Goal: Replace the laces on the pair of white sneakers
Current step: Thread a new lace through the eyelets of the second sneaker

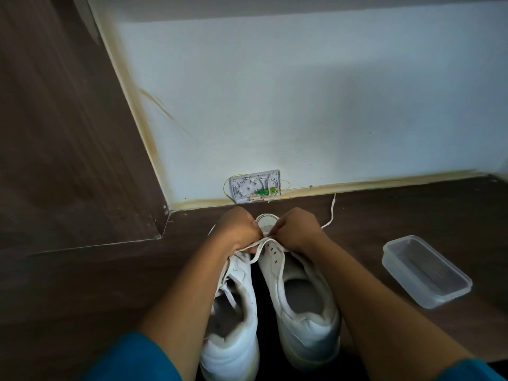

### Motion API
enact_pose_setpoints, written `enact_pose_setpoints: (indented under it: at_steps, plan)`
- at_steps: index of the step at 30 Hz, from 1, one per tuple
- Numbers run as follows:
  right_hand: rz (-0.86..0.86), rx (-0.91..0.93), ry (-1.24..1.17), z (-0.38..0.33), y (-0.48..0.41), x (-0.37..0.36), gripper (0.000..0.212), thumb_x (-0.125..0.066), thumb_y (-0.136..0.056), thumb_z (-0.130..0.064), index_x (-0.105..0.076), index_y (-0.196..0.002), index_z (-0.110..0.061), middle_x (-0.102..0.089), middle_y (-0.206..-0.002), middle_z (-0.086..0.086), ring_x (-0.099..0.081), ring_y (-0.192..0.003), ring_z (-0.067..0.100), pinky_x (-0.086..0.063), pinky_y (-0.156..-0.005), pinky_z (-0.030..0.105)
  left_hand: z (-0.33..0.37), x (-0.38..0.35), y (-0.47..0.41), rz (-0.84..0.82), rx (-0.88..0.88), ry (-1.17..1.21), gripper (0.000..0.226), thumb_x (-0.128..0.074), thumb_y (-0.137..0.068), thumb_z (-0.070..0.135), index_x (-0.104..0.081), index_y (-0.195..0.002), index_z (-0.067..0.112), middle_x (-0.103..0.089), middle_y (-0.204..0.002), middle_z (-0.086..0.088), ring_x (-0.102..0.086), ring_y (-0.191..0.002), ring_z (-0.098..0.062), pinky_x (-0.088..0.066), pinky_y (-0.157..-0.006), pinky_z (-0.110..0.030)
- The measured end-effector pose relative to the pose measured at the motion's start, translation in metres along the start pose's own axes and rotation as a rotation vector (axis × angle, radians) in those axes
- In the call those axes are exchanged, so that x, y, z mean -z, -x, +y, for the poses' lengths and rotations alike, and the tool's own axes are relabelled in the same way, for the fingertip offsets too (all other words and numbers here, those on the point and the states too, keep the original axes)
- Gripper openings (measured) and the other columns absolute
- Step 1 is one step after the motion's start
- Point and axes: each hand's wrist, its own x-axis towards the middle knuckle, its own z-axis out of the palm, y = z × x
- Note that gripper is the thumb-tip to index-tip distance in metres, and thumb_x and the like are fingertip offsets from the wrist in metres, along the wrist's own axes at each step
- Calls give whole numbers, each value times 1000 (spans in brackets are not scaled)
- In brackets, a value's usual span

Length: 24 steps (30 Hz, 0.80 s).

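Observation:
Two white sneakers stand side by side on the dark wooden floor, heels toward me. The left sneaker [236, 306] still carries a lace. The right sneaker [299, 295] shows bare eyelets along its tongue. Over its toe, my left hand [236, 232] and my right hand [297, 232] each pinch part of a white lace [257, 250]. The lace crosses the front eyelets, and its far end trails over the floor toward the wall [331, 213]. My fingertips are hidden behind the knuckles.
A clear plastic container [426, 270] with nothing in it sits on the floor to the right. A small open wall box with a green connector [257, 188] is fixed at the skirting just beyond the shoes. A dark wooden panel rises at the left.

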Motion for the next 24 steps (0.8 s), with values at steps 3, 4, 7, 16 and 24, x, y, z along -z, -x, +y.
enact_pose_setpoints:
  at_steps: [3,4,7,16,24]
  plan:
    - [7,-47,-38,2,0,-2,19,-62,-81,-18,-77,-94,-16,-73,-100,5,-65,-98,20,-52,-88,31,-4,-3,-3,3,-29,-28,18,-70,-73,-6,-71,-65,11,-72,-73,-15,-60,-49,-20,-57,-62,-32]
    - [2,-60,-45,2,0,-3,20,-60,-81,-16,-77,-93,-15,-73,-99,5,-65,-97,20,-53,-87,31,-5,-3,-4,10,-37,-39,19,-70,-73,-6,-71,-66,11,-72,-73,-14,-62,-52,-21,-58,-64,-34]
    - [30,-93,-81,0,1,-8,23,-58,-79,-12,-75,-94,-11,-72,-98,7,-65,-96,22,-54,-83,30,-5,-6,-6,22,-76,-81,17,-65,-80,-3,-70,-72,11,-68,-70,-7,-59,-46,-14,-56,-51,-26]
    - [-17,-147,-401,6,1,0,46,-67,-82,-3,-55,-126,-1,-63,-118,15,-59,-93,17,-44,-69,22,-4,-9,-5,14,-201,-246,16,-58,-84,2,-65,-80,15,-69,-92,-7,-61,-71,-23,-43,-56,-22]
    - [123,-215,-276,0,-1,-14,37,-67,-81,-9,-50,-114,-6,-61,-116,11,-57,-109,25,-40,-76,26,-3,-8,-3,5,-177,-168,27,-49,-86,-7,-65,-82,14,-64,-80,-6,-50,-32,-5,-36,-31,-15]
